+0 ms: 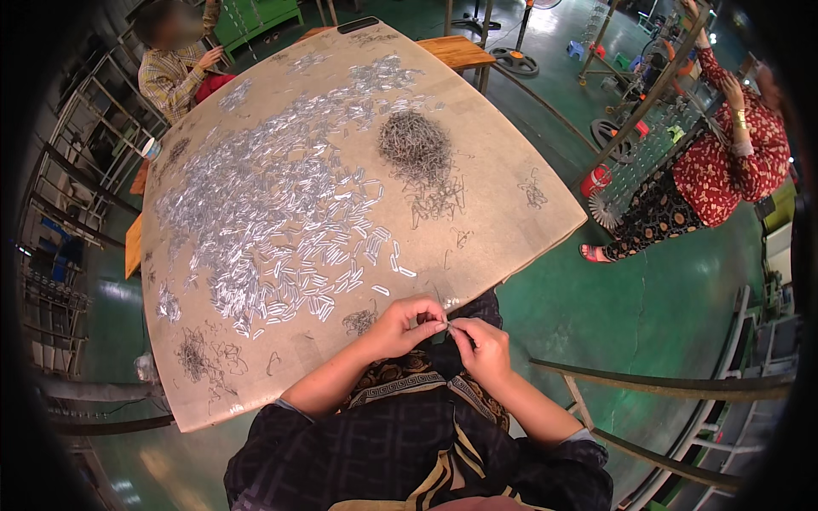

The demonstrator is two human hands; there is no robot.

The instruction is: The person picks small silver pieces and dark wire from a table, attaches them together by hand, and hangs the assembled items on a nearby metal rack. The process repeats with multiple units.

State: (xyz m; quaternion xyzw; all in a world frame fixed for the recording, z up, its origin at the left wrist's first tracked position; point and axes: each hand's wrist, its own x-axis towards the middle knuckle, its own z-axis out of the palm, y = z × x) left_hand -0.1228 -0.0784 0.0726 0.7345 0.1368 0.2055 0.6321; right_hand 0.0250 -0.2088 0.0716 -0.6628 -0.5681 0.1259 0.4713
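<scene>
My left hand [411,327] and my right hand [484,347] meet at the fingertips, just off the near edge of the table. Both are closed in a pinch. Whatever lies between them is too small to make out; a thin dark bit shows there. Small shiny oblong metal pieces [290,213] are spread over much of the brown-topped table [503,230]. Right of them sits a dense heap of dark bent wire hooks [415,146], with loose ones trailing toward me. A small cluster of dark wires [359,322] lies beside my left hand.
More dark wires [198,356] lie at the near left corner. A person in a plaid shirt [168,81] sits at the far left edge. Another in a red patterned top [728,170] stands at right by a metal rack. Metal rails [648,381] run close to my right.
</scene>
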